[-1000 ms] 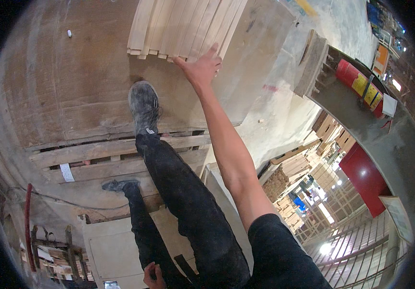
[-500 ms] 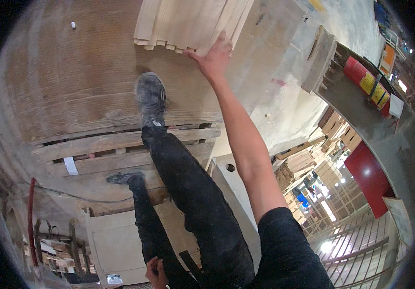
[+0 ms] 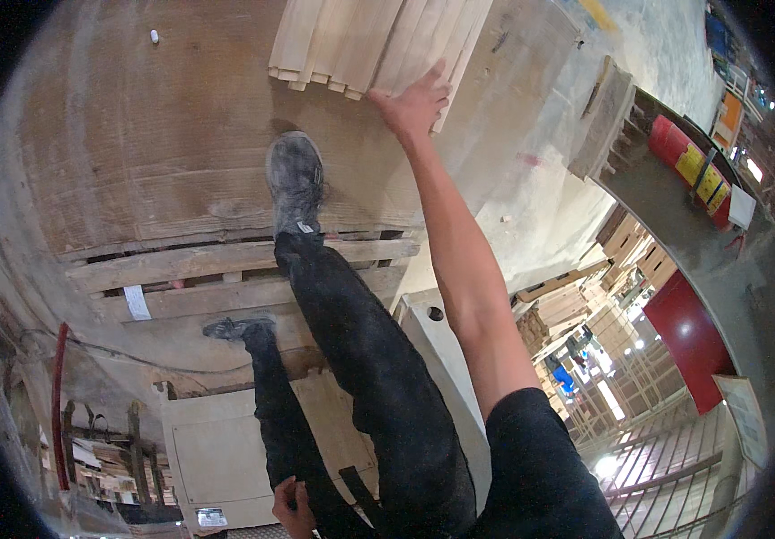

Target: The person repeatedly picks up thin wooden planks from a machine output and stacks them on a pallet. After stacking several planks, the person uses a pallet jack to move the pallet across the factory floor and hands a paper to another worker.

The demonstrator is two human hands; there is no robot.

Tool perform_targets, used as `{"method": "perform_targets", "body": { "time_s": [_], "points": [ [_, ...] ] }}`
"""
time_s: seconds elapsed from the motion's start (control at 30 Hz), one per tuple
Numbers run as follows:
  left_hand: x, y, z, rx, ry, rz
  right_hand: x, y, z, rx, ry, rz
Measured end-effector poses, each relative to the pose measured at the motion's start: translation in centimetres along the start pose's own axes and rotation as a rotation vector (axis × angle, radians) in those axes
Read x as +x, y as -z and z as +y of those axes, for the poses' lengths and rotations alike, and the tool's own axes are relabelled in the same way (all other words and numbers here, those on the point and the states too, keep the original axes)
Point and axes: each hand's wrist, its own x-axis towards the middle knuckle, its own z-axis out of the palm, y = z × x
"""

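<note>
My right hand [image 3: 416, 103] reaches out over a bundle of pale wooden slats [image 3: 338, 45] lying side by side at the top of the view. Its thumb and fingers are spread across the near ends of the right-hand slats and touch them. Those ends are uneven, and one slat sticks out closer to me than the others. Low in the view, beside my dark trousers, is my left hand [image 3: 293, 508], its fingers curled in with nothing visible in them. The slats rest on a brown cardboard sheet [image 3: 163, 153].
My right shoe [image 3: 296, 180] stands on the cardboard, over a wooden pallet [image 3: 185, 269]; my left shoe [image 3: 236, 329] is lower, beyond the pallet's edge. A cable crosses the floor there. At right are a dark machine surface [image 3: 711, 278] and a red cylinder [image 3: 688, 166]. A small white object [image 3: 155, 37] lies upper left.
The slats and my right hand appear slightly further right and lower in the view, as the whole scene has shifted. One slat's end now protrudes below my right hand.
</note>
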Motion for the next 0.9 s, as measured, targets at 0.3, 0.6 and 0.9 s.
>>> {"method": "perform_targets", "body": {
  "time_s": [0.3, 0.6, 0.9],
  "points": [
    [0.2, 1.1, -0.2, -0.092, 0.093, -0.067, -10.1, -3.7, 4.6, 0.009, -0.099, -0.075],
    [-0.1, 0.4, -3.0, -0.147, 0.108, -0.006, -8.2, -3.5, 2.1, 0.058, -0.256, 0.034],
    [-1.1, -0.1, -4.2, -0.127, 0.140, 0.019, -9.5, -5.0, 2.6, -0.037, -0.163, 0.108]
  ]
}}
